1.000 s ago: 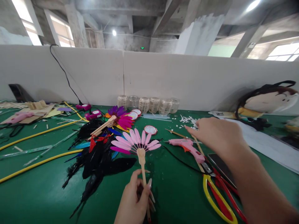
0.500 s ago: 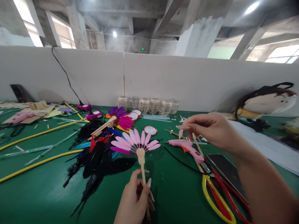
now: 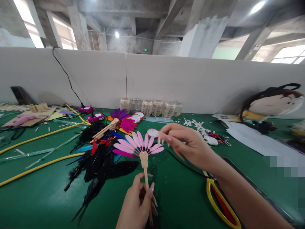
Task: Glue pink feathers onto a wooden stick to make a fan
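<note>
The left hand (image 3: 135, 205) was closed around the slim wooden handle (image 3: 144, 167) of a fan of pale pink and magenta feathers (image 3: 139, 146), holding it nearly upright above the green work mat (image 3: 171, 203), with the feathers spread in a half circle. The right hand (image 3: 186, 144) hung in the air just beside the fan's right edge, its fingers (image 3: 164, 135) curled into a loose pinch; whether they held anything tiny could not be told. Just beyond those fingers lay a round white disc with a red rim (image 3: 152, 133). Left of the fan sat a heap of black feathers (image 3: 95, 162) and a second fan of purple and magenta feathers (image 3: 122, 122). A row of clear plastic jars (image 3: 151, 107) stood against the white partition wall (image 3: 190, 79). To the right lay white paper scraps (image 3: 195, 126) and scissors with yellow and red handles (image 3: 216, 200), partly hidden by the right forearm.
</note>
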Motion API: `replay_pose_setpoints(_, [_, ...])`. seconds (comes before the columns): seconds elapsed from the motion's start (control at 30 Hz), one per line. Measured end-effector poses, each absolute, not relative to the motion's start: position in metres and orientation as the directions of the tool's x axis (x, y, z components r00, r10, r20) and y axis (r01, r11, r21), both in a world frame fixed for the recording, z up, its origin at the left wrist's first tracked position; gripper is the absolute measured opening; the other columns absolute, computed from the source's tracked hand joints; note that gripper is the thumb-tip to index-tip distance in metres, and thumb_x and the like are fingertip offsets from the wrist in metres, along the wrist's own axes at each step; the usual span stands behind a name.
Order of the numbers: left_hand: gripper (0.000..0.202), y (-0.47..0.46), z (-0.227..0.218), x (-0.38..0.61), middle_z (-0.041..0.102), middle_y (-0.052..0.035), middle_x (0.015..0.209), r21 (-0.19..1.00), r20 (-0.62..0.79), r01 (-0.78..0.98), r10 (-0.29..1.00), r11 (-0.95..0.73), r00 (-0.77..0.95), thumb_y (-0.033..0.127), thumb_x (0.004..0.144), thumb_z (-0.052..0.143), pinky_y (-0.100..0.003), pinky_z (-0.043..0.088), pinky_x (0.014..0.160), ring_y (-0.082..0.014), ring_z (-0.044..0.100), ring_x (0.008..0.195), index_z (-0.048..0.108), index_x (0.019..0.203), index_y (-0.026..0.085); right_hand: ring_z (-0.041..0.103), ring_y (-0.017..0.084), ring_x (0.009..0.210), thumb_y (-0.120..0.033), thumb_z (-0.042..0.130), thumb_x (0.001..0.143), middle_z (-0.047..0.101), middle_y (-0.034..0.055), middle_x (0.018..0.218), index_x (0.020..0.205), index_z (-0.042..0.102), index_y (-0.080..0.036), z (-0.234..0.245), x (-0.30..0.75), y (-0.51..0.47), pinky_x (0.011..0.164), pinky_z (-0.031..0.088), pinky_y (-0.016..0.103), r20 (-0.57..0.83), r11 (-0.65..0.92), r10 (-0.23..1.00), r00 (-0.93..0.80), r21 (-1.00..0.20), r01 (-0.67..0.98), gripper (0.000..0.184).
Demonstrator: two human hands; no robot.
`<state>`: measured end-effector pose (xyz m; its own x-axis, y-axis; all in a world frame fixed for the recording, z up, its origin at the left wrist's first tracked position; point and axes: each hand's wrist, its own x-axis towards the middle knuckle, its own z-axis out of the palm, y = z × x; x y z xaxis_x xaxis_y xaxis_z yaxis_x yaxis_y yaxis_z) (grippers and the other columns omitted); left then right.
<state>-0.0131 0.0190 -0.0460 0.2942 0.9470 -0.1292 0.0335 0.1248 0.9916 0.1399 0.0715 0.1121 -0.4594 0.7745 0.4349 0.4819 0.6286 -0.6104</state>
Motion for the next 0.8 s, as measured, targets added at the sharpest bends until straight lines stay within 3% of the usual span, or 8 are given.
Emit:
replay_pose_setpoints(0.1, [0.043, 0.02, -0.044, -0.014, 0.051, 0.0016, 0.065, 0.991, -0.13, 0.068, 0.946, 0.115, 0.298, 0.044, 0.079, 0.046, -0.022, 0.042, 0.051, -0.0131, 0.053, 0.055, 0.04, 0.111, 0.015, 0.052, 0.015, 0.094, -0.04, 0.042, 0.085, 0.058, 0.0052, 0.098, 0.053, 0.044, -0.018, 0.099, 0.138, 0.079, 0.08, 0.04, 0.029, 0.35, 0.55, 0.799, -0.489, -0.756, 0.356, 0.039])
replay_pose_setpoints(0.23, [0.042, 0.021, -0.043, -0.014, 0.051, 0.0014, 0.064, 0.99, -0.121, 0.105, 0.948, 0.094, 0.293, 0.043, 0.081, 0.044, -0.023, 0.041, 0.052, -0.0136, 0.052, 0.056, 0.04, 0.11, 0.014, 0.057, 0.011, 0.062, -0.045, 0.03, 0.089, 0.06, 0.0011, 0.068, 0.074, 0.04, -0.02, 0.083, 0.144, 0.087, 0.061, 0.045, 0.027, -0.076, 0.186, 0.726, -0.683, -0.935, 0.302, 0.031])
replay_pose_setpoints(0.3, [0.042, 0.021, -0.043, -0.014, 0.051, 0.0017, 0.064, 0.991, -0.117, 0.099, 0.948, 0.091, 0.296, 0.043, 0.081, 0.044, -0.023, 0.041, 0.052, -0.0135, 0.052, 0.055, 0.039, 0.11, 0.014, 0.052, 0.01, 0.044, -0.048, 0.031, 0.087, 0.055, -0.0045, 0.053, 0.076, 0.035, -0.021, 0.077, 0.151, 0.091, 0.046, 0.041, 0.022, -0.331, 0.056, 0.626, -0.706, -0.884, 0.464, 0.03])
replay_pose_setpoints(0.37, [0.041, 0.021, -0.045, -0.013, 0.05, 0.0023, 0.063, 0.992, -0.113, 0.08, 0.948, 0.093, 0.296, 0.044, 0.081, 0.043, -0.023, 0.041, 0.051, -0.013, 0.052, 0.054, 0.039, 0.11, 0.014, 0.046, 0.008, 0.034, -0.05, 0.036, 0.084, 0.05, -0.007, 0.047, 0.072, 0.034, -0.021, 0.072, 0.159, 0.094, 0.037, 0.035, 0.019, -0.576, 0.02, 0.507, -0.642, -0.736, 0.676, 0.032])
replay_pose_setpoints(0.43, [0.041, 0.02, -0.047, -0.014, 0.049, 0.0031, 0.062, 0.995, -0.102, 0.043, 0.951, 0.093, 0.291, 0.044, 0.081, 0.044, -0.023, 0.042, 0.051, -0.0125, 0.051, 0.054, 0.039, 0.109, 0.015, 0.043, 0.006, 0.03, -0.05, 0.04, 0.082, 0.048, -0.0079, 0.044, 0.067, 0.034, -0.021, 0.066, 0.166, 0.095, 0.035, 0.034, 0.017, -0.722, 0.023, 0.427, -0.544, -0.593, 0.805, 0.033])
replay_pose_setpoints(0.57, [0.041, 0.019, -0.048, -0.016, 0.049, 0.0038, 0.063, 0.988, -0.079, -0.112, 0.967, 0.109, 0.244, 0.046, 0.079, 0.049, -0.023, 0.044, 0.052, -0.0119, 0.052, 0.055, 0.038, 0.107, 0.018, 0.04, 0.005, 0.028, -0.052, 0.042, 0.079, 0.044, -0.0087, 0.04, 0.064, 0.035, -0.02, 0.053, 0.174, 0.091, 0.037, 0.036, 0.018, -0.79, 0.002, 0.406, -0.459, -0.502, 0.865, 0.036])
replay_pose_setpoints(0.73, [0.041, 0.02, -0.044, -0.02, 0.052, 0.005, 0.062, 0.949, -0.074, -0.3, 0.995, 0.093, 0.071, 0.043, 0.076, 0.054, -0.023, 0.048, 0.052, -0.0114, 0.055, 0.053, 0.036, 0.106, 0.02, 0.037, 0.006, 0.027, -0.06, 0.04, 0.076, 0.046, -0.0061, 0.038, 0.057, 0.039, -0.02, 0.041, 0.183, 0.086, 0.034, 0.03, 0.019, -0.79, -0.033, 0.394, -0.47, -0.523, 0.852, 0.044])
replay_pose_setpoints(0.8, [0.042, 0.02, -0.042, -0.021, 0.053, 0.0049, 0.062, 0.938, -0.079, -0.335, 0.996, 0.087, 0.038, 0.042, 0.075, 0.056, -0.023, 0.048, 0.052, -0.0117, 0.056, 0.053, 0.037, 0.106, 0.02, 0.036, 0.006, 0.028, -0.063, 0.038, 0.075, 0.046, -0.0043, 0.038, 0.052, 0.041, -0.019, 0.039, 0.187, 0.086, 0.034, 0.028, 0.019, -0.755, -0.033, 0.453, -0.475, -0.547, 0.837, 0.05])
